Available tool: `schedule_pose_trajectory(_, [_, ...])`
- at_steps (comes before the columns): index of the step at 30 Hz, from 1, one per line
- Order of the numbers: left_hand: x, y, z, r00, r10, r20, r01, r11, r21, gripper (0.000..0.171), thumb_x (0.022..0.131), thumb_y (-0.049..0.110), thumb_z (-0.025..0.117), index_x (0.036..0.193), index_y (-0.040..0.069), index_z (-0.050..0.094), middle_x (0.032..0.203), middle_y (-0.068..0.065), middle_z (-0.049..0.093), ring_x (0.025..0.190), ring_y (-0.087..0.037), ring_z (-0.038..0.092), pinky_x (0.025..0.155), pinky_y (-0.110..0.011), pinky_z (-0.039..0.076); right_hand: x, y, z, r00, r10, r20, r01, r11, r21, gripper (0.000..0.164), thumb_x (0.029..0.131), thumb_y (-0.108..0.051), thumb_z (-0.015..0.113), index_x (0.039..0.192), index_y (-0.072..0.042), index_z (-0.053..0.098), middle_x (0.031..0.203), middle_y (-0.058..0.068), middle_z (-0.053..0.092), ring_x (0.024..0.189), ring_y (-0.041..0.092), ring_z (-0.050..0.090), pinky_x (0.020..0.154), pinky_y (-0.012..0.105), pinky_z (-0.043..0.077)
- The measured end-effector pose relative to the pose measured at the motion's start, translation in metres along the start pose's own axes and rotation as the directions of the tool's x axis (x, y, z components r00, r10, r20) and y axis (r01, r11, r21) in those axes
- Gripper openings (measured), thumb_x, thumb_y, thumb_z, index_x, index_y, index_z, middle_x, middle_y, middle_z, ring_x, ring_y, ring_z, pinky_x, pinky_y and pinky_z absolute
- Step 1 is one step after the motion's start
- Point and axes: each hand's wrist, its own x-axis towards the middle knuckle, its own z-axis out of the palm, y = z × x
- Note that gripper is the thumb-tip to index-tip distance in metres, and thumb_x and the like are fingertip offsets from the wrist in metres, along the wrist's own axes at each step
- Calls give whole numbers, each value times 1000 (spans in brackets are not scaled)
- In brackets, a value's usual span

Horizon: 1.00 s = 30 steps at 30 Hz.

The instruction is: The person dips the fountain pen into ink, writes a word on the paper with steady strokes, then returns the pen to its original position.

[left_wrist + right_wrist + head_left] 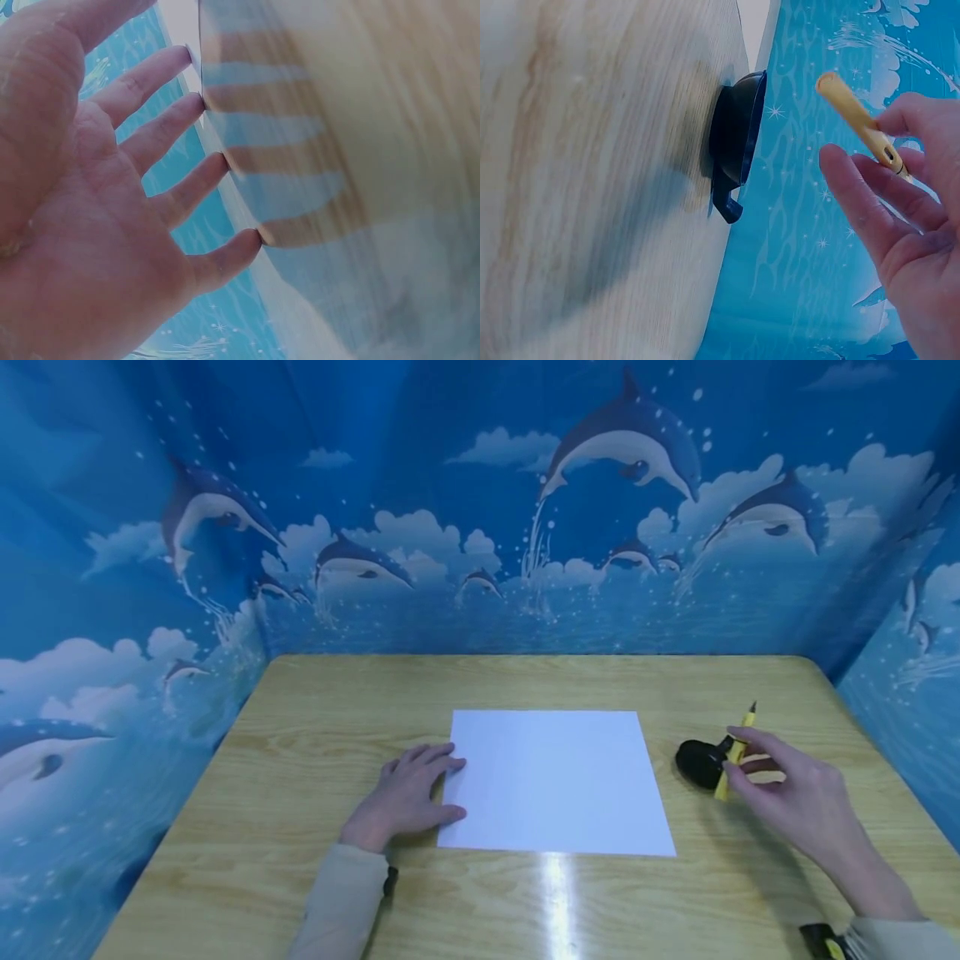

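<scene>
A white sheet of paper (558,785) lies flat on the wooden table in front of me. My left hand (403,795) spreads its fingers at the paper's left side, with thumb and fingertips resting on that edge. In the left wrist view the fingertips (244,244) touch the surface. To the right of the paper, my right hand (802,789) pinches a yellow pen (855,112) between thumb and fingers, held above the table. Its dark pointed tip faces away from me. Just left of that hand sits a black bowl-shaped object (699,764) with a short handle.
The light wooden table (360,693) has rounded far corners. A blue curtain (420,443) printed with dolphins and clouds surrounds it at the back and sides. Bare tabletop shows between the paper and the black object.
</scene>
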Motion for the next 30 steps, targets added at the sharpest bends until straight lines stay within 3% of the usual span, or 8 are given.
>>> schedule_pose_trajectory(10, [0, 0, 2, 1000, -1, 1, 1, 1000, -5, 65, 90, 45, 75, 148, 23, 54, 167, -2, 35, 155, -38, 26, 120, -72, 21, -2, -4, 1, 997, 72, 3, -72, 997, 27, 43, 76, 4, 84, 116, -1, 70, 89, 21, 77, 85, -33, 50, 58, 1, 49])
schedule_pose_trajectory(22, [0, 0, 2, 1000, -17, 7, 17, 1000, 4, 66, 90, 45, 75, 149, 25, 53, 168, -1, 34, 156, -37, 24, 122, -70, 18, -1, -4, 6, 1000, -2, -23, 2, 1000, 4, 43, 68, 14, 82, 108, 1, 70, 84, 17, 77, 90, -35, 49, 59, 3, 50])
schedule_pose_trajectory(30, [2, -1, 3, 1000, -9, 6, 9, 1000, 3, 66, 91, 45, 74, 150, 24, 53, 168, -2, 34, 156, -38, 24, 122, -71, 18, -1, -6, 11, 999, 8, -41, -8, 1000, -6, 39, 67, 13, 85, 101, -1, 73, 78, 14, 76, 82, -34, 47, 56, 3, 48])
